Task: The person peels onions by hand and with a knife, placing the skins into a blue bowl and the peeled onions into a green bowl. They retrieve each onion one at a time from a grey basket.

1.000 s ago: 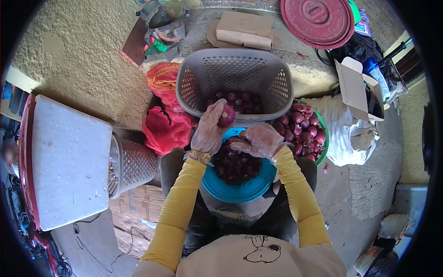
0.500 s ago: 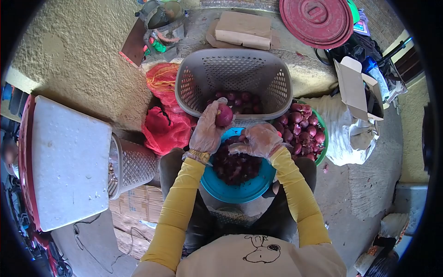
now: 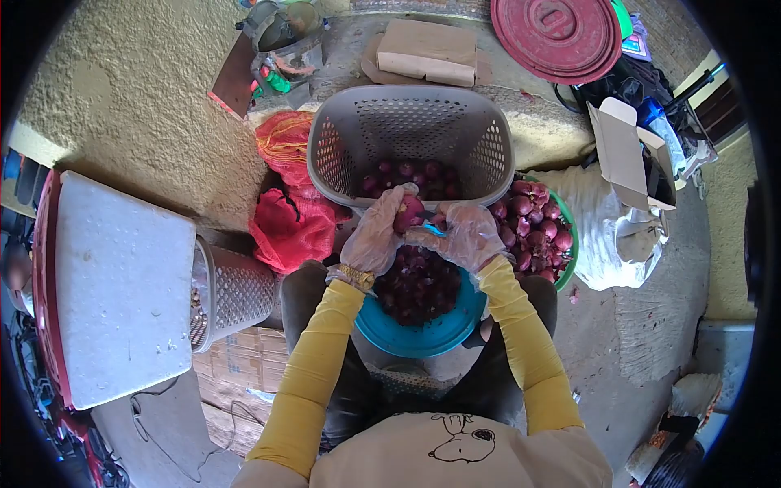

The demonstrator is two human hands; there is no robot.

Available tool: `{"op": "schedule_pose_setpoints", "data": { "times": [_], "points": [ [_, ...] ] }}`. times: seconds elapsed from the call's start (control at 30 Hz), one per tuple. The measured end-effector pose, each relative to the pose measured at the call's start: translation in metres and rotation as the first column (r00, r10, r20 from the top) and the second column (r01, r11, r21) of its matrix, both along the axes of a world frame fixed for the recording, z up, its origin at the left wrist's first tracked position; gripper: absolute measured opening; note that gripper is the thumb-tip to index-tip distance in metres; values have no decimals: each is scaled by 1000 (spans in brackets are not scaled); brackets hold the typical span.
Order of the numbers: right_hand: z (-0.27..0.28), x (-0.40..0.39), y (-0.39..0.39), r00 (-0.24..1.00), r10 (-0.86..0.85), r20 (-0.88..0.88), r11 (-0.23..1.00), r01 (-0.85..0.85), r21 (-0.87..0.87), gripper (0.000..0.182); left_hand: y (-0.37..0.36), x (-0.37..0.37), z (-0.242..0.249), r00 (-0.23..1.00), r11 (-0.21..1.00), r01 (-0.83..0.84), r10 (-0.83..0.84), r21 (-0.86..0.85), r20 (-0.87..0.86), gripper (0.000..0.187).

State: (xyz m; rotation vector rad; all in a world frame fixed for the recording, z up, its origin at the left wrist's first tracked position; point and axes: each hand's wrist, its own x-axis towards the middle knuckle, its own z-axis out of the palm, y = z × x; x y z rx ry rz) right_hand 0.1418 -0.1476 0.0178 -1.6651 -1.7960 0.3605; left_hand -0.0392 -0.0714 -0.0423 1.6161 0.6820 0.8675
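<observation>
My left hand [image 3: 376,236], in a clear plastic glove, grips a red onion [image 3: 408,213] just in front of the grey basket. My right hand [image 3: 465,236], gloved the same way, is closed close against the onion's right side. A bit of bright blue shows between its fingers; I cannot make out what it holds. Below both hands, a blue basin [image 3: 423,345] between my knees contains dark red onion skins [image 3: 415,289]. Red onions [image 3: 407,172] lie in the bottom of the grey perforated basket [image 3: 411,98].
At the right, a green basin [image 3: 573,252] is heaped with red onions. A red mesh sack [image 3: 285,232] lies left of the basket. Farther left stand a white foam lid [image 3: 126,289] and a second perforated basket [image 3: 240,289]. Behind are flattened cardboard [image 3: 427,53] and a red lid [image 3: 557,37].
My right hand has moved left and slightly up, from over the basin to the onion. My left hand has shifted slightly right and down, still gripping the onion.
</observation>
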Motion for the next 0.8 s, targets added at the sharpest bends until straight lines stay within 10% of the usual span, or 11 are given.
{"op": "schedule_pose_setpoints", "data": {
  "times": [0.1,0.27,0.37,0.4,0.43,0.47,0.53,0.67,0.8],
  "points": [
    [13,2,-1,995,5,104,975,18,-221,64,0,1,-8,999,995,-11,15,-102,43,45],
    [-13,5,0,991,11,134,1000,-8,-21,53,-2,-3,-1,1000,988,4,-2,-154,13,44],
    [-20,6,1,990,36,137,997,-46,67,53,-6,-2,19,909,796,206,60,-570,413,44],
    [-19,5,1,989,59,136,997,-64,31,51,-4,-3,15,988,1000,-15,15,0,151,43],
    [-17,6,1,989,58,136,998,-62,31,51,-2,-3,10,985,792,-59,144,608,-93,43],
    [-15,7,2,984,90,152,993,-76,-90,56,-3,-2,5,985,792,-58,144,607,-93,43],
    [-10,6,2,979,124,164,974,-88,-209,62,-3,1,-4,998,999,-47,48,-9,48,43],
    [-4,4,-2,957,249,152,955,-215,-206,63,8,-9,-9,992,971,111,-95,-211,84,73],
    [-3,7,-4,896,383,226,905,-314,-289,64,-1,-2,15,979,974,-71,110,-217,172,39]
  ]
}}
